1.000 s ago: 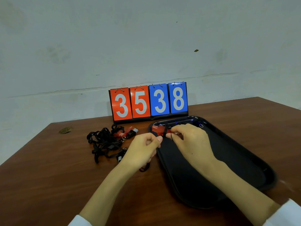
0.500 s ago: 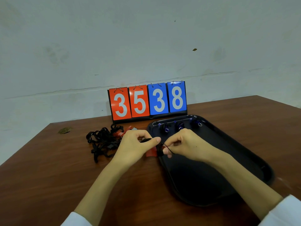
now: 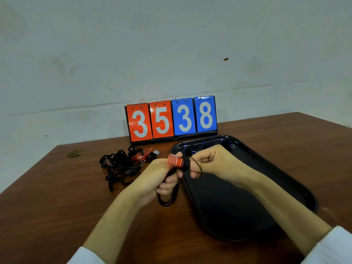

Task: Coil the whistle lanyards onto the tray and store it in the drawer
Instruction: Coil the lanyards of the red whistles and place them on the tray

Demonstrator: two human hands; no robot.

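A red whistle (image 3: 174, 161) sits in the middle of the frame, held in the air between the two hands just at the near-left edge of the tray (image 3: 297, 189). Its black lanyard (image 3: 168, 199) is wound round one end of it, and the rest hangs in loops below the left hand (image 3: 158, 178). The left fingers (image 3: 167, 185) are curled tight round the bundled cord, with the whistle at the top of the fist. The right hand (image 3: 215, 161) is just right of the whistle, its fingers (image 3: 194, 174) curled and pinching a thin loop of the same cord.

The black tray lies on the counter (image 3: 57, 206) on the right of the frame, under the right forearm. At its far end lie small dark bundles with blue rings (image 3: 232, 146), partly hidden by the right hand.

Left of the hands, a tangled pile of lanyards (image 3: 118, 166) lies on the counter with more red whistles (image 3: 141, 156) at its far side. Behind, a scoreboard (image 3: 171, 119) reading 3 5 3 8 stands against the pale wall (image 3: 171, 44). A brown scrap (image 3: 75, 153) lies near the far left corner of the counter. White sleeves (image 3: 335, 246) show at the bottom edge.
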